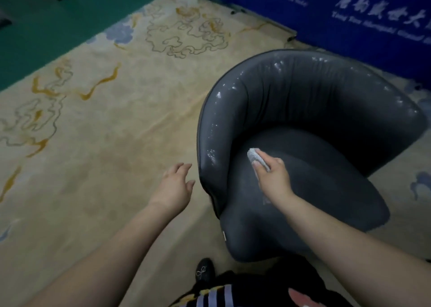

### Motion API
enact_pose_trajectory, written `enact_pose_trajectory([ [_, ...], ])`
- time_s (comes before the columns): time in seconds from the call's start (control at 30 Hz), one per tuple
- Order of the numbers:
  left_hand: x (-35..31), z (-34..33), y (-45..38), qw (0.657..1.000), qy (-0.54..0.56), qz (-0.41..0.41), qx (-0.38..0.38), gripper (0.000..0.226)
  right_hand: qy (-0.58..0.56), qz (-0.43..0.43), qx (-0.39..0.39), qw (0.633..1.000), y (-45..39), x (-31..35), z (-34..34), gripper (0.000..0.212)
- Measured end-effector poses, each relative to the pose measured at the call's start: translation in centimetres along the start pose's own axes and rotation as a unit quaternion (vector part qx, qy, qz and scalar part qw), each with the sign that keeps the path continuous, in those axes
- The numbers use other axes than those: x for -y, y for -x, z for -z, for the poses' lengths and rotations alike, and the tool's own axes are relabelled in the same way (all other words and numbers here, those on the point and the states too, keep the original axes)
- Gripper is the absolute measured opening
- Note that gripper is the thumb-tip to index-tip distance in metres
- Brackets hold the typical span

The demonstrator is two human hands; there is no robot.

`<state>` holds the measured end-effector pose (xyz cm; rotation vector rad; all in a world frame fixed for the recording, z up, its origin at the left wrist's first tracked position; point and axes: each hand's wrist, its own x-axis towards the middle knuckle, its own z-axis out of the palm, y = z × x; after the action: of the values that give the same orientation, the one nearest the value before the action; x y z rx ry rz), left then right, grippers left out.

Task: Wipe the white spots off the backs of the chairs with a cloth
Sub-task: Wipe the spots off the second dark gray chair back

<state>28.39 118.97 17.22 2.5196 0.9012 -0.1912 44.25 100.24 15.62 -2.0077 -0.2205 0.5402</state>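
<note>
A dark grey tub chair (303, 101) stands on the carpet at the right, its curved back and arms speckled with white spots along the top edge. My right hand (272, 175) hovers over the seat and grips a small grey cloth (255, 156), bunched up and poking out past my fingers toward the left arm of the chair. My left hand (175, 185) hangs in the air just left of the chair's left arm, fingers relaxed and spread, holding nothing and apart from the chair.
A beige carpet (116, 120) with gold and blue cloud patterns covers the floor to the left. A blue banner (349, 15) with white writing runs behind the chair. Green flooring (35, 38) lies at the far left. My black shoe (204, 271) shows by the chair's base.
</note>
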Motion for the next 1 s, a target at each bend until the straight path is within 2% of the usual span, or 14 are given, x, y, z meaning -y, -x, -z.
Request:
enact_pose_trajectory([
  [0.13, 0.3, 1.5, -3.6, 0.999, 0.032, -0.015, 0.01, 0.05, -0.017, -0.022, -0.035, 0.999, 0.2, 1.0, -0.8, 0.036],
  [0.27, 0.3, 1.3, -6.9, 0.998, 0.066, -0.006, 0.021, 0.054, -0.026, -0.028, -0.038, 0.999, -1.2, 0.8, -1.3, 0.037],
  [0.63, 2.2, 1.0, -14.4, 0.992, 0.033, -0.055, 0.107, 0.078, -0.057, -0.071, -0.071, 0.993, -2.8, 1.2, -4.5, 0.034],
  [0.83, 3.0, 1.2, -18.8, 0.98, 0.028, -0.129, 0.15, 0.089, -0.088, -0.113, -0.17, 0.975, -2.4, 2.0, -9.0, 0.034],
  [1.0, 4.0, 0.9, -21.7, 0.964, -0.013, -0.193, 0.184, 0.105, -0.125, -0.155, -0.222, 0.955, -2.9, 1.7, -13.8, 0.034],
])
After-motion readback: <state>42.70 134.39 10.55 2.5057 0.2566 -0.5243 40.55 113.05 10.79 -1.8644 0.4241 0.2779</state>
